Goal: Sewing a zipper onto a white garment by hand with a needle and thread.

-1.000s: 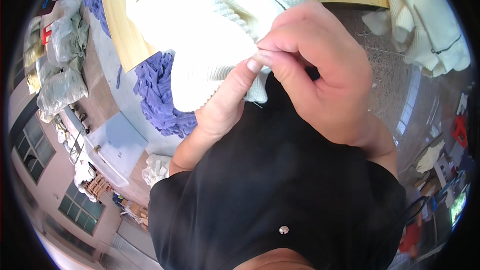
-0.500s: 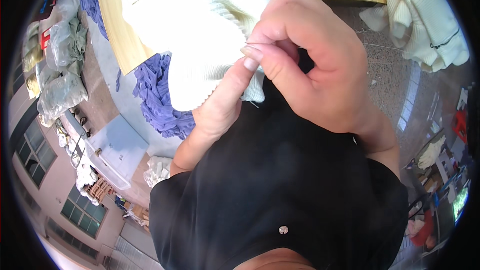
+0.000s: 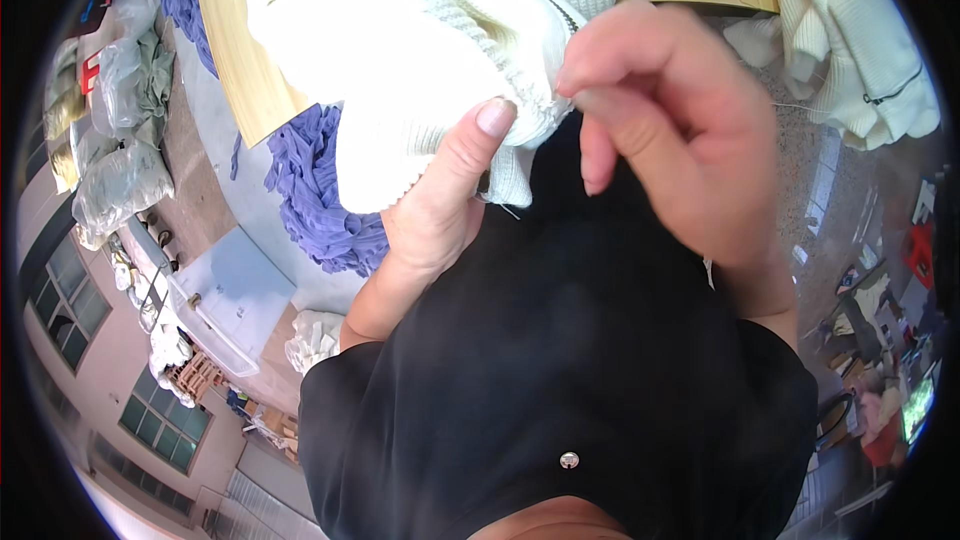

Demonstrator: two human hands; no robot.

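Observation:
A white ribbed-knit zip garment [image 3: 400, 90], bright and partly overexposed, is spread over the table edge toward me. My left hand [image 3: 440, 185] grips its near edge, thumb on top and the other fingers hidden beneath the cloth. Just right of that edge, my right hand [image 3: 680, 130] is raised with thumb and index finger pinched together. Motion smears its fingertips, and whatever they hold is too fine to make out. A dark zipper [image 3: 553, 5] runs along the garment near that hand. Below my left thumb hangs a small knit flap [image 3: 510, 178] with a loose thread end.
The pale wooden table [image 3: 250, 80] lies ahead. Purple cloth [image 3: 320, 190] is heaped beside it at left. Another white knit garment [image 3: 850, 50] hangs at the far right. Filled clear plastic bags [image 3: 125, 180] stand on the floor at far left.
My right hand has moved right and slightly down, away from my left thumb, which its fingertips were touching. My left hand keeps its hold on the garment.

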